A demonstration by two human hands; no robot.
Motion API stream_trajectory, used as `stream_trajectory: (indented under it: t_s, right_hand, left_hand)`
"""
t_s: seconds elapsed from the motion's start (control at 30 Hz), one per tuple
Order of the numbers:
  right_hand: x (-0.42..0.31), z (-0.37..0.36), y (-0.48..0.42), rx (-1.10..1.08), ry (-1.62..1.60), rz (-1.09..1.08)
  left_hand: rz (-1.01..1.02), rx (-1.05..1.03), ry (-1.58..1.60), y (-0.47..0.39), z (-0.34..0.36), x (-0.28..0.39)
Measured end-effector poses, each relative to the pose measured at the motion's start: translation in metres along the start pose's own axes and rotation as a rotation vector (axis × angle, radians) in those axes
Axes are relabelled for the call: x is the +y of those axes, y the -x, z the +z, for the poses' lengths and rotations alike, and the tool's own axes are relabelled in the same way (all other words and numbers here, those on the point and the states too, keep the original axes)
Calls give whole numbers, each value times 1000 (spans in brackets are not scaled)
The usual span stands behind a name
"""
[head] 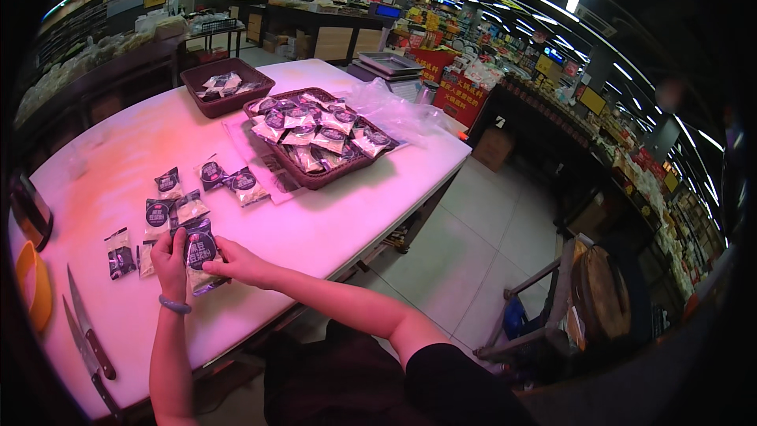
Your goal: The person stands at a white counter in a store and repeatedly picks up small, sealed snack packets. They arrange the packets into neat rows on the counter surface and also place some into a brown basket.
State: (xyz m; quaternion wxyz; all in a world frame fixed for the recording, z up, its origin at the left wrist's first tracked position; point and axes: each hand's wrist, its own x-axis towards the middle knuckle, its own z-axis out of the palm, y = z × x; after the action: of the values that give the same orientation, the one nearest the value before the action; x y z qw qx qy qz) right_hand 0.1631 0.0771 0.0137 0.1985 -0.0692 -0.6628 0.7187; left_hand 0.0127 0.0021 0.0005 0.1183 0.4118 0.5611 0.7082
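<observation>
Between them, my left hand and my right hand hold one plastic sachet of pale powder with a dark printed panel, its printed face up. My left fingers grip its left edge, and my right thumb and fingers pinch its right side. Just beyond my hands, several similar sachets lie loose on the white tabletop. Farther back, a dark red woven basket is heaped with such sachets. Behind it to the left stands another dark red basket with fewer sachets inside.
Two knives, one with a brown handle and one with a black handle, lie at the left. Near them are a yellow bowl and a dark upright object. Clear plastic film and metal trays occupy the far end.
</observation>
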Motion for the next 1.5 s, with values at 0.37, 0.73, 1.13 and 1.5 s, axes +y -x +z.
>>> stream_trajectory:
  t_s: [0.37,0.73,1.13,1.5]
  right_hand:
    - [-55,-227,23,1014,443,-267]
    - [-86,-327,22,1274,1422,21]
    - [-86,-229,-5,746,1427,-400]
    - [-2,-130,-103,400,1491,198]
  left_hand:
    - [333,9,-625,5,8,14]
    - [341,-15,-704,3,0,14]
    - [338,46,-748,-3,-5,20]
    - [460,-25,-761,0,-7,22]
